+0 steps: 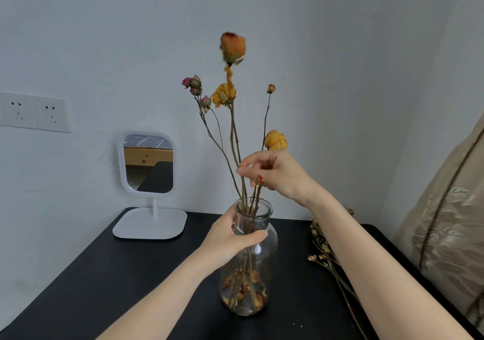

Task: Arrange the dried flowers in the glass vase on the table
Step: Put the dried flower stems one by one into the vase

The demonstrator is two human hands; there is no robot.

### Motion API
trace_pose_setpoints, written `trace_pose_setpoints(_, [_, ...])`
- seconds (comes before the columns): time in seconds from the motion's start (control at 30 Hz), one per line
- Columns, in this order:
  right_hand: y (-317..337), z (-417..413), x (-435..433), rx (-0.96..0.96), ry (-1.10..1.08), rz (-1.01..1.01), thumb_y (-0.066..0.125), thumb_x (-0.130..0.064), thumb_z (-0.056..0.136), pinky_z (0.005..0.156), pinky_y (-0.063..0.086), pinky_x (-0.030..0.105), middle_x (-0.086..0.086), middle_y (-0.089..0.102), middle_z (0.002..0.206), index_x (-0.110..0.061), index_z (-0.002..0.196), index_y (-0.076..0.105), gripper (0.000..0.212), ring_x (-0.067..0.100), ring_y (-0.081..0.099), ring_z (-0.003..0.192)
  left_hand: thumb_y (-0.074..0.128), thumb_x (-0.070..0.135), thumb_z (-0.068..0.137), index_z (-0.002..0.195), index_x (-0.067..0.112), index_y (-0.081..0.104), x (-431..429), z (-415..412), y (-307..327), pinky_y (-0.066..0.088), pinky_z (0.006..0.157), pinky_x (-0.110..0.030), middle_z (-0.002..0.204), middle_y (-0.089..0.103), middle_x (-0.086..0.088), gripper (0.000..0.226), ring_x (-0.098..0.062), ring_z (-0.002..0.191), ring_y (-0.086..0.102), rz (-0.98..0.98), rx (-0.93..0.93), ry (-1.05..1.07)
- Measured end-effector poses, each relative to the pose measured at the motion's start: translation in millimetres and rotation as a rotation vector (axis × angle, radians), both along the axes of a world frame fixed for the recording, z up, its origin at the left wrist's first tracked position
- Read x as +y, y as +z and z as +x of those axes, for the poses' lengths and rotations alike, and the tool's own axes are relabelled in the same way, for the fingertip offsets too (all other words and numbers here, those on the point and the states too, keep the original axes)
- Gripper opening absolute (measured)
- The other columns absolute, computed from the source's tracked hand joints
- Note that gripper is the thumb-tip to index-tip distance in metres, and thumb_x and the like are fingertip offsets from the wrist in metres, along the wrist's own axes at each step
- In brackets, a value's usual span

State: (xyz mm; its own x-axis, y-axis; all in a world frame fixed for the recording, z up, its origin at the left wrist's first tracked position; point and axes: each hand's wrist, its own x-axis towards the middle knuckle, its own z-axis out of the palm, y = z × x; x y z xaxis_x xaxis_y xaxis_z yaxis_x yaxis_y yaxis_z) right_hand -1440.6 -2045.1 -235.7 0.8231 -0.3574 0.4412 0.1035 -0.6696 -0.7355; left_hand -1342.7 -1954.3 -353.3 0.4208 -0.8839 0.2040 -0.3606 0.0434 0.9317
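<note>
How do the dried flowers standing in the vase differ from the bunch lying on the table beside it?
The vase flowers stand upright in the glass vase; the loose bunch lies flat on the black table. The vase flowers bear large orange and yellow heads; the loose bunch only small pale ones. Both have thin brown stems.
</note>
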Motion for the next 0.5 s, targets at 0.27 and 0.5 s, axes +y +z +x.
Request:
trace_pose_setpoints(0.27, [11.5,-4.3,0.9,-0.172,-0.044,0.021,0.056,-0.014,0.092,0.042,0.033,0.018,-0.009,0.058,0.052,-0.025,0.08,0.062,0.017,0.01,0.037,0.044,0.076,0.046,0.065,0.087,0.068,0.048,-0.9,0.8,-1.7,0.037,0.067,-0.007,0.09,0.059,0.039,0.042,0.011,0.091,0.055,-0.006,-0.014,0.006])
trace_pose_setpoints(0.5, [4.0,-1.4,-1.7,0.04,-0.005,-0.121,0.062,-0.017,0.088,0.043,0.033,0.006,-0.001,0.059,0.06,-0.017,0.086,0.067,0.005,0.0,0.044,0.04,0.074,0.05,0.063,0.088,0.069,0.047,0.3,0.1,0.6,0.039,0.064,-0.007,0.09,0.057,0.045,0.042,0.023,0.087,0.052,-0.015,-0.011,-0.017])
